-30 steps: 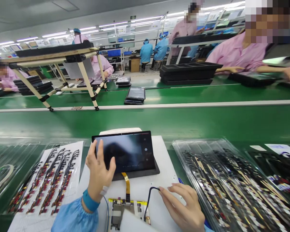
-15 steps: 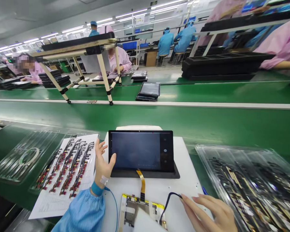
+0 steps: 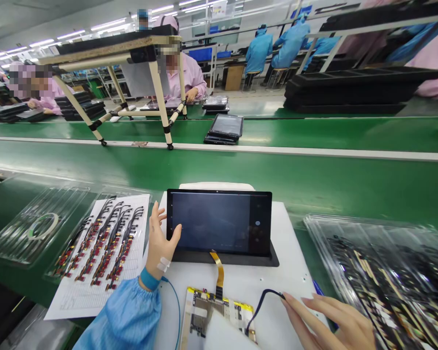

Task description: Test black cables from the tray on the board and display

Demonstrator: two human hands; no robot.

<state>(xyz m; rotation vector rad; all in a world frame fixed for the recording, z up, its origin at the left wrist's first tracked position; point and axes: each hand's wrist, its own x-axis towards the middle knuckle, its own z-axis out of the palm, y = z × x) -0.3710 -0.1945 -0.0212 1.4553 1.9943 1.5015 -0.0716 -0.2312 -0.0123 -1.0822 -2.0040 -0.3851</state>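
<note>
A dark tablet screen (image 3: 219, 222) stands tilted on a black holder on a white board (image 3: 277, 291). My left hand (image 3: 159, 245) grips the screen's left edge, thumb on the glass and fingers behind. A gold flex cable (image 3: 219, 272) runs from the screen down to a circuit board with yellow edges (image 3: 219, 311). My right hand (image 3: 332, 323) lies at the bottom right, fingertips pinching the end of a thin black cable (image 3: 263, 301) that leads to the circuit board.
A paper sheet with several red-and-black flex cables (image 3: 102, 243) lies to the left, beside a clear tray (image 3: 36, 228). A clear tray of parts (image 3: 387, 272) sits to the right. Beyond runs a green conveyor (image 3: 314, 180) with stacked tablets (image 3: 224, 129). Other workers sit across it.
The view has swung left and down. My left hand slid from flat on the glass to the screen's left edge. My right hand stays on the black cable's end.
</note>
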